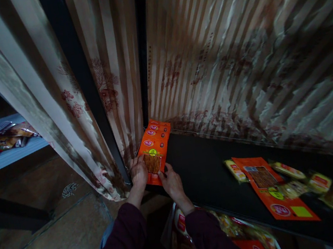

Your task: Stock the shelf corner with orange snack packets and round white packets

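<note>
Packets (156, 137) in orange are lying overlapped in the corner of the black shelf (198, 157), and I am watching the front packet (153, 163) from my remote seat. It is lying straight ahead, its long axis running away from the body and leaning rightward at the far end, toward the black post (144, 59). The left hand (139, 172) is bending its fingers against the left edge; whether it is pinching, I am not managing to tell. The right hand (172, 181) is holding the near right corner narrowly, thumb over the face. Both are touching, so neither is clearly nearer, though the left is sitting slightly farther along. Another orange packet (261, 177) is lying well apart to the right, among small yellow packs (320, 182), its axis slanting the opposite way.
</note>
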`<state>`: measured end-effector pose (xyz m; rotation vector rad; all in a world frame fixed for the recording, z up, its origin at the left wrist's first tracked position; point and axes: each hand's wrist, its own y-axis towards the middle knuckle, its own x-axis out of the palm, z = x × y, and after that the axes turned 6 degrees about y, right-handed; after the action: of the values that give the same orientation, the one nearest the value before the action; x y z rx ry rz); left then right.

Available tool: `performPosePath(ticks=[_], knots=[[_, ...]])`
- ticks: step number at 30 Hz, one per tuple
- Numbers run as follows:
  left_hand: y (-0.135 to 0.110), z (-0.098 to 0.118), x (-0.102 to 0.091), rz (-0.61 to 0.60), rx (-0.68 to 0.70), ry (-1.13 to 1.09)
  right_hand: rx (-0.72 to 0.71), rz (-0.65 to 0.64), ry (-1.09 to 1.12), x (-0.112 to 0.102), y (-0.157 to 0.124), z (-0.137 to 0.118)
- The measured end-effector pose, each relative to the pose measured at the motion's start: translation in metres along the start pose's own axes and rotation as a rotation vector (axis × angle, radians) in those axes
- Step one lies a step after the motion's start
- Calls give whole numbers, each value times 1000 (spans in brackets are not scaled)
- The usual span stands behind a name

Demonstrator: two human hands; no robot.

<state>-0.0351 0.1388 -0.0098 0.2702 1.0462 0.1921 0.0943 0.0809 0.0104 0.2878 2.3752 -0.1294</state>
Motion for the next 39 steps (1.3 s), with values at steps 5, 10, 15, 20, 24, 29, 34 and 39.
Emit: performPosePath(ticks=[5, 10, 15, 20, 24, 29, 34, 39], knots=[[-1, 2, 2, 31, -19, -3, -9, 8, -70, 1, -2, 2], [0, 1, 4, 73, 1, -70, -11, 2, -63, -1, -6, 0], [1, 4, 1, 33, 39, -106, -38, 20, -69, -2, -10, -2], [-3, 10, -4, 18, 109, -64, -15, 64, -141, -1, -12, -3], [-6, 12, -3, 25, 155, -27, -102, 101, -117, 3, -9, 0], [-7, 11, 1, 10, 181, -3, -167, 97, -91, 9, -4, 5], [-8, 11, 6, 23, 170, 108, -139, 78, -121, 10, -2, 7], [-8, 10, 7, 57, 201, 177, -148, 96, -90, 9, -4, 8]])
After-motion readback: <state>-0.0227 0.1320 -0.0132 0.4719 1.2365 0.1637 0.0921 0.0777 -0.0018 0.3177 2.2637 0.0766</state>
